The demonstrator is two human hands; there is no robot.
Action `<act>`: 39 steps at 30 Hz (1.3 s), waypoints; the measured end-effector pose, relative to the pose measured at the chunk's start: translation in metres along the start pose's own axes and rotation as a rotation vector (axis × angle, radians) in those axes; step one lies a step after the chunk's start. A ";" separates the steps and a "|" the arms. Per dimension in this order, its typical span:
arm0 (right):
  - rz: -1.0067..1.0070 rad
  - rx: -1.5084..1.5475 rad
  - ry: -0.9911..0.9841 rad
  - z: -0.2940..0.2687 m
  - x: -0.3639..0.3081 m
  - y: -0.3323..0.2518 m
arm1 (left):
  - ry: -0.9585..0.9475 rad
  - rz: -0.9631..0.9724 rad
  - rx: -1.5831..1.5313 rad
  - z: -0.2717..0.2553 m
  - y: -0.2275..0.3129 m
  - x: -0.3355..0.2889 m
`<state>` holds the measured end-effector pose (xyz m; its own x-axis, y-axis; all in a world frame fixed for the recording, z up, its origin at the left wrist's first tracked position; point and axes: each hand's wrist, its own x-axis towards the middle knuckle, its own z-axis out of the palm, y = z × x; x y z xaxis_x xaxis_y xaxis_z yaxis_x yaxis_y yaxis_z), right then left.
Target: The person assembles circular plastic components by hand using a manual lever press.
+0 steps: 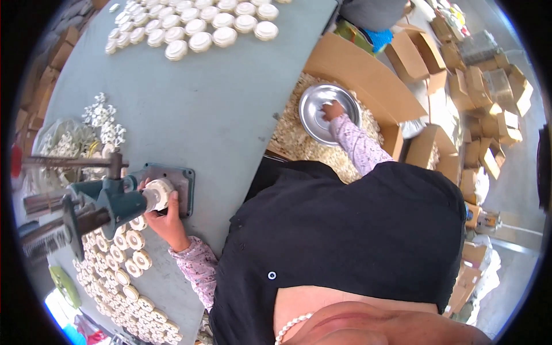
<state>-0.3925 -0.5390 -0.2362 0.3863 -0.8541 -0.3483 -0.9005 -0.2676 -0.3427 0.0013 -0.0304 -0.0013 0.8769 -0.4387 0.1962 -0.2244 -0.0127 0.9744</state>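
Observation:
My left hand (pixel 168 223) grips a round cream plastic part (pixel 159 194), thumb on its near side and fingers around its far side. The part sits on the base plate (pixel 187 192) of a green hand press (pixel 112 201), right under the press's ram. Off to the right, my right hand (pixel 332 110) reaches into a shiny metal bowl (pixel 313 118), fingers bent together. Something small and whitish shows at its fingertips, too small to name. The bowl rests on a heap of small cream pieces (pixel 299 141) inside a large cardboard box (pixel 359 69).
Rows of round cream parts (pixel 224 37) stand at the table's far end. More ring-shaped parts (pixel 118 253) spread below the press. Small white clips (pixel 103 118) lie beside a clear plastic bag (pixel 60 138). Open cardboard boxes (pixel 417 54) crowd the floor at right.

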 end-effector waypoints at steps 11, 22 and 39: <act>-0.763 0.636 0.543 -0.122 -0.024 -0.304 | 0.254 0.310 0.767 -0.054 0.019 -0.033; -0.892 0.121 0.480 -0.111 0.031 -0.315 | 0.251 0.240 0.803 -0.021 0.037 -0.050; -1.941 0.324 -0.096 -0.074 -0.224 -0.458 | 0.075 0.024 0.269 -0.024 -0.019 -0.030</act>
<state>-0.0808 -0.2582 0.0632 0.6557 0.4653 0.5945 0.7370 -0.5654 -0.3704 -0.0106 0.0044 -0.0227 0.8966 -0.3745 0.2362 -0.3414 -0.2452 0.9074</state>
